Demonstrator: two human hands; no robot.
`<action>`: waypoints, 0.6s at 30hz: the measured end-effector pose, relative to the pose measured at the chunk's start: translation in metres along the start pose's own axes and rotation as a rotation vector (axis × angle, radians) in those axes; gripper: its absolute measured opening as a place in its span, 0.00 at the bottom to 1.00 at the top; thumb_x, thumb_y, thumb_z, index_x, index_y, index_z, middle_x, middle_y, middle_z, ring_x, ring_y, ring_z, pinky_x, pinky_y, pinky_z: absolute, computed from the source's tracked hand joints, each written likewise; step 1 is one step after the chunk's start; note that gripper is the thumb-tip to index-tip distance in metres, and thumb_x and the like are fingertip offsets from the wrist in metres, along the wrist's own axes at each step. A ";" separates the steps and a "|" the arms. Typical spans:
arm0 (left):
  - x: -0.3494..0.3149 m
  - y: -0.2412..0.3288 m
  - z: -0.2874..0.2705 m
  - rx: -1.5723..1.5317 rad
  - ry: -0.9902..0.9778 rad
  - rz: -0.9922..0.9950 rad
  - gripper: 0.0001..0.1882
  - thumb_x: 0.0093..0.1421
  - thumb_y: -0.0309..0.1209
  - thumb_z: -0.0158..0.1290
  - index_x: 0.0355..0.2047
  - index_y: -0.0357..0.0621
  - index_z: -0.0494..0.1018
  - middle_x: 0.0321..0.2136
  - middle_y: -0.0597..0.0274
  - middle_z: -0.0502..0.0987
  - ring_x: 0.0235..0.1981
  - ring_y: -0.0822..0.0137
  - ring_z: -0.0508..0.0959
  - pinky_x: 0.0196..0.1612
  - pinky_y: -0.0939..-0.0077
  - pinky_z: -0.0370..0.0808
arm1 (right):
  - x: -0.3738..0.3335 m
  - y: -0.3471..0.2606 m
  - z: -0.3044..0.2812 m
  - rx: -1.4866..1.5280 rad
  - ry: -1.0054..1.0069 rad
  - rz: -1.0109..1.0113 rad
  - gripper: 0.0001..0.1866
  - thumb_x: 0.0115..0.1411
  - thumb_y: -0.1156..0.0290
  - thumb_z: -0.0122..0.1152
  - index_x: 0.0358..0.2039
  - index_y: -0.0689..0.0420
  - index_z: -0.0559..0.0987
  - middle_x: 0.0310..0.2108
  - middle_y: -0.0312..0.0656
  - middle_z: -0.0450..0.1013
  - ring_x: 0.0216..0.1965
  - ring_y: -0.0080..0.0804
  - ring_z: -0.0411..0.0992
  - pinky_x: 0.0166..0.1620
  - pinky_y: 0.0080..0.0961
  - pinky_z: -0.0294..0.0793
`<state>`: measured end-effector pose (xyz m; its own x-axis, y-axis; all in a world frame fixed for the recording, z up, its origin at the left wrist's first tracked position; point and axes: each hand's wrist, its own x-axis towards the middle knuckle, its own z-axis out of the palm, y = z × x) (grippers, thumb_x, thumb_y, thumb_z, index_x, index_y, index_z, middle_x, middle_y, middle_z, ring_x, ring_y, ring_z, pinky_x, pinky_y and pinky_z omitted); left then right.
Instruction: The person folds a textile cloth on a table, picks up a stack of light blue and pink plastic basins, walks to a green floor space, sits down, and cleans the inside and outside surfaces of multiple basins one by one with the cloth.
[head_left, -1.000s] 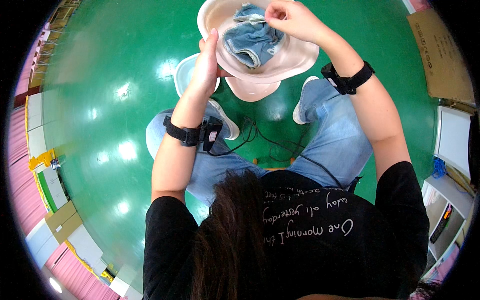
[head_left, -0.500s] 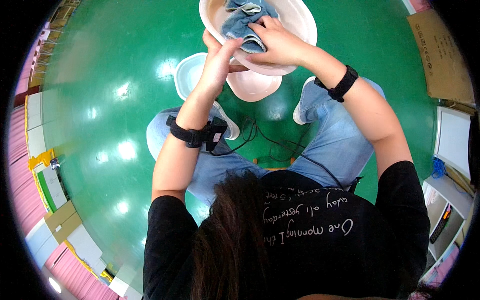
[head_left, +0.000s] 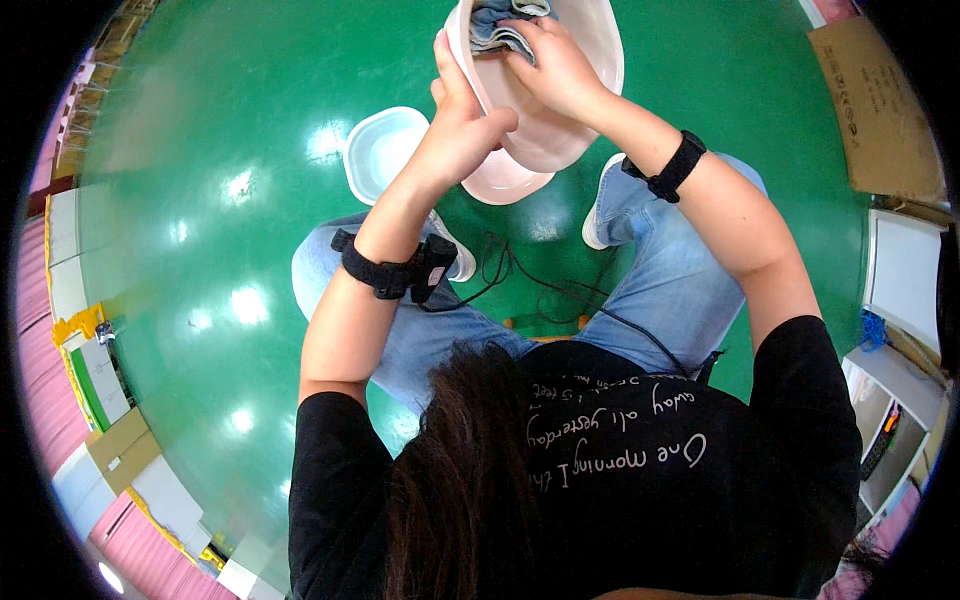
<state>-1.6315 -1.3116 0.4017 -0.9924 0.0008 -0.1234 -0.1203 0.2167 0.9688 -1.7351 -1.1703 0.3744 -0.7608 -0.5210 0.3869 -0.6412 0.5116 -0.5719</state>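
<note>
A pale pinkish-white basin (head_left: 585, 120) is held up off the floor, tilted, at the top of the view. My left hand (head_left: 465, 115) grips its near left rim, thumb over the edge and the other fingers against the outer wall. Inside, my right hand (head_left: 550, 65) is closed on a blue-grey towel (head_left: 495, 32) with a pale edge, pressing it against the basin's far left wall. Part of the towel runs out of the picture at the top. On the floor beneath stands a pink basin (head_left: 505, 182), largely covered by the raised one. A light-blue basin (head_left: 383, 155) stands to its left.
Black cables (head_left: 540, 280) lie on the green floor (head_left: 240, 130) between my feet. At the right edge stand a cardboard box (head_left: 875, 110) and a white shelf unit (head_left: 895, 420). Boxes (head_left: 100, 385) and pink curtains (head_left: 45, 330) line the left.
The raised basin has tilted more steeply and shifted slightly up. My left hand has moved right along with its rim. The towel and my right hand have gone further up the view.
</note>
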 end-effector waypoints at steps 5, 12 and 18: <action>-0.007 -0.002 0.002 -0.066 -0.063 0.029 0.59 0.48 0.24 0.51 0.62 0.58 0.14 0.53 0.32 0.49 0.45 0.44 0.71 0.33 0.65 0.81 | -0.002 -0.018 -0.001 0.132 -0.126 -0.011 0.19 0.54 0.69 0.56 0.47 0.63 0.73 0.41 0.53 0.74 0.42 0.51 0.72 0.46 0.36 0.70; -0.009 -0.010 -0.001 -0.194 0.024 -0.095 0.46 0.48 0.22 0.49 0.65 0.52 0.38 0.48 0.54 0.64 0.41 0.65 0.72 0.33 0.76 0.74 | -0.013 -0.021 0.013 0.538 -0.219 -0.018 0.16 0.56 0.70 0.56 0.44 0.63 0.73 0.38 0.52 0.75 0.40 0.43 0.74 0.44 0.33 0.72; -0.011 -0.009 -0.005 -0.182 -0.021 -0.093 0.44 0.48 0.22 0.49 0.64 0.45 0.41 0.46 0.58 0.66 0.38 0.71 0.71 0.32 0.79 0.71 | -0.013 -0.015 0.010 0.809 -0.364 0.111 0.16 0.59 0.73 0.56 0.48 0.61 0.73 0.43 0.36 0.74 0.44 0.24 0.69 0.51 0.25 0.66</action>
<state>-1.6200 -1.3186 0.3952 -0.9761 0.0098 -0.2170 -0.2165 0.0363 0.9756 -1.7144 -1.1781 0.3710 -0.6470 -0.7523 0.1242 -0.1946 0.0053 -0.9809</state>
